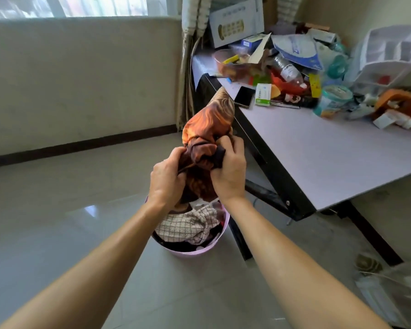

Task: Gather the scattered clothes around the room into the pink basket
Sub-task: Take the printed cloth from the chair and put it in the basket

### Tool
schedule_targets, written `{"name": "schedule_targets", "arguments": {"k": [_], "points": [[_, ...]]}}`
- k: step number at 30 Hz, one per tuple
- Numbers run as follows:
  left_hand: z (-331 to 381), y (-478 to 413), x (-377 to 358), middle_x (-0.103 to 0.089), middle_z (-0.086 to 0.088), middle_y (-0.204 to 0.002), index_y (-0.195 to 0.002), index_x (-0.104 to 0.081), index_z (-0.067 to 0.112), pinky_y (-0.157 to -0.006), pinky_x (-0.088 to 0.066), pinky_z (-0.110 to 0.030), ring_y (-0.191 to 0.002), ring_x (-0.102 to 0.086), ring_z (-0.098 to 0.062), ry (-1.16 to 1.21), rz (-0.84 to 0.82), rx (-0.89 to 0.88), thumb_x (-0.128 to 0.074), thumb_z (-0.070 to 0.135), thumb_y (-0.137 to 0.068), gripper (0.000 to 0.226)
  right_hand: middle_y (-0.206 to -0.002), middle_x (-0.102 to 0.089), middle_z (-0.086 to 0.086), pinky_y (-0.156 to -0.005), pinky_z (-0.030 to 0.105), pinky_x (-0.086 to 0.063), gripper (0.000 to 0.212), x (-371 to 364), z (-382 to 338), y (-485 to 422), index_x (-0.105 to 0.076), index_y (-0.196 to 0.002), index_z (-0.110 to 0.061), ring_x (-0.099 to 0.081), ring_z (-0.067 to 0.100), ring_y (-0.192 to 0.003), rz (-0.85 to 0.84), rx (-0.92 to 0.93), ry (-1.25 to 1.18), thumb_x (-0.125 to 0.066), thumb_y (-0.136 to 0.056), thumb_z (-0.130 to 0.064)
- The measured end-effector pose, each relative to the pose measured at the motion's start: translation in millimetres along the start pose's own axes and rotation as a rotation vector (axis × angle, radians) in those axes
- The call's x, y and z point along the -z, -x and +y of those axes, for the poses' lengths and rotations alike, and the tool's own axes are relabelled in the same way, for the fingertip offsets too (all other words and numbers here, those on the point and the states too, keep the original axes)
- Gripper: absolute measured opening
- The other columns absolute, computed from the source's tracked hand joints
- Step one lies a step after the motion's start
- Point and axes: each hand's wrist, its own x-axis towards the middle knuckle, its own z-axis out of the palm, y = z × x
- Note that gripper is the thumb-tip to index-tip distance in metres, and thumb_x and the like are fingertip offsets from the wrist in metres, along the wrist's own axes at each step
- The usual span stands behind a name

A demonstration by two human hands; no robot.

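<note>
I have both my left hand (167, 176) and right hand (229, 173) bunched tight round the orange-brown garment (208, 129) above the pink basket (220, 241), whose heaped contents could shed it onto the floor.

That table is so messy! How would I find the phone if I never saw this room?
Start at the big pale table on the right side of the room. Along its left edge, where the heap of clutter begins, the phone lies flat beside a small white and green box. It is the only plain black, shiny rectangle among colourful things.
</note>
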Motion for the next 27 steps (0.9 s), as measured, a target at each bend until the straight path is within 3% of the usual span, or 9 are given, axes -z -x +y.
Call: {"name": "schedule_targets", "arguments": {"k": [3,5,8,11,14,17,21,27], "points": [[-34.2,-0.8,-28.1,-0.066,-0.013,-0.109,-0.130,-0.046,0.020,-0.085,-0.049,-0.040,-0.101,-0.060,-0.035,-0.016,-0.024,0.044,-0.061,0.002,-0.077,0.058,-0.120,-0.049,0.013,-0.084,0.028,-0.050,0.026,-40.2,25.5,-0.8,-0.053,-0.103,-0.008,-0.060,0.029,-0.100,0.032,-0.050,-0.014,-0.060,-0.081,0.003],[-58.0,6.1,-48.5,-0.061,-0.012,-0.121,-0.135,-0.041,0.019,-0.091,-0.047,-0.041,-0.109,-0.058,-0.033,-0.025,-0.047,0.075,-0.064,0.004,-0.078,0.064,-0.127,-0.045,0.013,-0.087,0.033,-0.050,0.031,-67.8,50.4,2.9,-0.051,-0.107,-0.009,-0.058,0.032,-0.106,-0.020,-0.128,-0.002,-0.063,-0.080,0.000],[-93.9,39.3,-82.4,-0.053,-0.014,-0.126,-0.138,-0.040,0.016,-0.093,-0.044,-0.041,-0.113,-0.052,-0.034,-0.065,-0.130,0.144,-0.065,0.003,-0.076,0.068,-0.144,-0.028,0.013,-0.097,0.039,-0.046,0.045,-106.7,98.7,35.3,-0.046,-0.118,-0.016,-0.049,0.034,-0.119,-0.286,-0.268,0.095,-0.065,-0.078,-0.005],[-123.8,80.6,-107.0,-0.051,-0.013,-0.125,-0.136,-0.042,0.016,-0.088,-0.047,-0.041,-0.108,-0.053,-0.034,-0.095,-0.257,0.207,-0.064,0.002,-0.077,0.065,-0.145,-0.027,0.003,-0.104,0.050,-0.036,0.037,-115.1,134.1,90.9,-0.050,-0.114,-0.022,-0.043,0.033,-0.123,-0.611,-0.289,0.232,-0.062,-0.081,-0.010],[-136.6,111.9,-130.2,-0.050,-0.013,-0.120,-0.132,-0.046,0.014,-0.086,-0.050,-0.041,-0.102,-0.054,-0.035,-0.134,-0.384,0.219,-0.064,0.001,-0.076,0.060,-0.131,-0.041,0.007,-0.099,0.048,-0.037,0.027,-92.9,163.2,157.3,-0.058,-0.106,-0.014,-0.048,0.032,-0.111,-0.735,-0.282,0.263,-0.056,-0.081,-0.003],[-132.9,127.6,-156.8,-0.049,-0.015,-0.119,-0.129,-0.048,0.011,-0.082,-0.050,-0.042,-0.101,-0.053,-0.036,-0.222,-0.492,0.129,-0.064,0.001,-0.074,0.058,-0.116,-0.050,0.009,-0.089,0.042,-0.044,0.022,-56.8,195.7,210.4,-0.061,-0.099,-0.010,-0.054,0.032,-0.101,-0.690,-0.388,0.294,-0.055,-0.080,0.000],[-108.1,149.5,-199.2,-0.048,-0.014,-0.105,-0.115,-0.049,0.008,-0.071,-0.049,-0.046,-0.089,-0.050,-0.038,-0.292,-0.653,-0.063,-0.060,0.000,-0.066,0.051,-0.111,-0.051,0.007,-0.084,0.036,-0.043,0.022,-2.2,228.7,259.5,-0.062,-0.095,-0.014,-0.051,0.029,-0.101,-0.625,-0.551,0.368,-0.056,-0.079,-0.001],[-52.1,263.1,-281.3,-0.039,-0.014,-0.131,-0.136,-0.036,0.015,-0.083,-0.048,-0.043,-0.105,-0.047,-0.037,-0.377,-0.928,-0.246,-0.059,0.008,-0.076,0.065,-0.115,-0.049,0.007,-0.086,0.038,-0.044,0.027,97.0,283.7,394.0,-0.061,-0.101,-0.015,-0.048,0.029,-0.107,-0.690,-0.785,0.492,-0.057,-0.078,0.000]]}}
